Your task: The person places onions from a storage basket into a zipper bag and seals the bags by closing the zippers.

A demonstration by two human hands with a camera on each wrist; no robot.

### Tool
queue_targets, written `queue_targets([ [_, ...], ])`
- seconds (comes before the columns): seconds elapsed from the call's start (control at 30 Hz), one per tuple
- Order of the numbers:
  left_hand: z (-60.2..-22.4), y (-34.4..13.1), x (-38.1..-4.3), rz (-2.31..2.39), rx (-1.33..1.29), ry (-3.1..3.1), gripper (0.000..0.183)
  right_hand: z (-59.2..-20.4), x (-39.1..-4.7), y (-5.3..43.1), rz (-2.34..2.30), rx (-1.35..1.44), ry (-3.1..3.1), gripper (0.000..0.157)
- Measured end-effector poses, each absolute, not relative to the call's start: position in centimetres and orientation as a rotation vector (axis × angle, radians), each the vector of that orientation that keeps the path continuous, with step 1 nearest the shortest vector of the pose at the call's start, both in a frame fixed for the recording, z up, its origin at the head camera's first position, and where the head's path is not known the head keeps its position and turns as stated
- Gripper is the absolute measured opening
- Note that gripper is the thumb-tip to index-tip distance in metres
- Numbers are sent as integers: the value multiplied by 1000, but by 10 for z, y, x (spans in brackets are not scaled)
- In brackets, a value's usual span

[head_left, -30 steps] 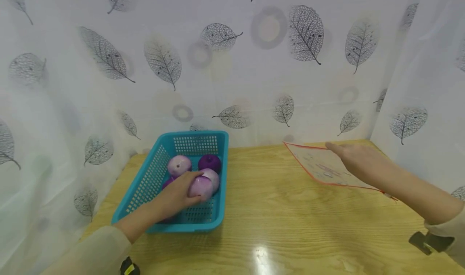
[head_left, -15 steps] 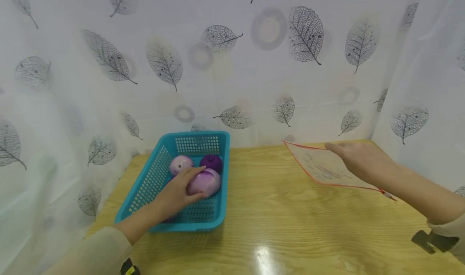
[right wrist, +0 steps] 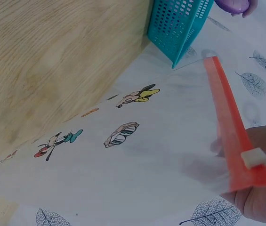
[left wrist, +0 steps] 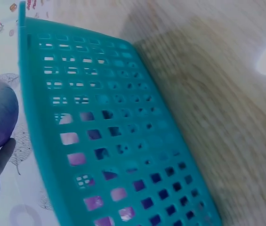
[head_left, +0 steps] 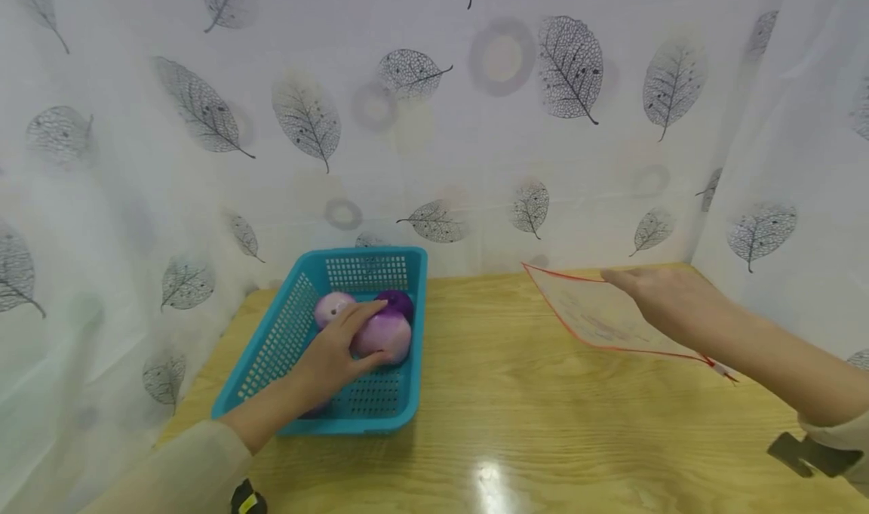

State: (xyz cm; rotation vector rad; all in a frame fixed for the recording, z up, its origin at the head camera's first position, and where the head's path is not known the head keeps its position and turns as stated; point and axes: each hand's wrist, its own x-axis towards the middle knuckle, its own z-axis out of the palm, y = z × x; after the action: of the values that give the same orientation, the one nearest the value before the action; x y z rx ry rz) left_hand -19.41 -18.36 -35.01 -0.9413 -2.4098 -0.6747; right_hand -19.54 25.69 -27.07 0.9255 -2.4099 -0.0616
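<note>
My left hand (head_left: pixel 329 355) grips a pale purple onion (head_left: pixel 384 337) inside the outline of the blue-green basket (head_left: pixel 346 426) in the head view. In the left wrist view this onion (left wrist: pixel 0 113) shows beyond the basket's rim, with fingertips at its edge. A whitish-purple onion (head_left: pixel 330 307) and a dark purple one (head_left: pixel 397 303) lie in the basket, both partly covered. At the right, my right hand (head_left: pixel 679 306) holds a clear zip pouch (head_left: pixel 591 314) by its edge. The right wrist view shows the pouch's red zip strip (right wrist: pixel 229 117), white slider (right wrist: pixel 254 158) and cartoon prints.
Below everything lies a wood-grain table (head_left: pixel 502 393). A white curtain (head_left: pixel 448 136) with leaf prints stands behind it and along both sides. A small black object with a yellow mark (head_left: pixel 248 499) is near the left sleeve.
The held onion has shifted slightly up and right in the head view, now covering the pale onion behind it and part of the dark one. My right hand and the pouch are nearly still.
</note>
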Motion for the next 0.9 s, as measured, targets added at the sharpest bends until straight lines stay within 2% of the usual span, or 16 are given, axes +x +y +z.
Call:
queue_targets([
  [0.47,-337,-156,-206,-789,-1038,-2263,73,-262,-185,249,-68,874,-2563,46],
  [0.9,-329,-134,-202,-873,-1124,-2174,72,-256,-176,240,-119,803,-2717,50],
])
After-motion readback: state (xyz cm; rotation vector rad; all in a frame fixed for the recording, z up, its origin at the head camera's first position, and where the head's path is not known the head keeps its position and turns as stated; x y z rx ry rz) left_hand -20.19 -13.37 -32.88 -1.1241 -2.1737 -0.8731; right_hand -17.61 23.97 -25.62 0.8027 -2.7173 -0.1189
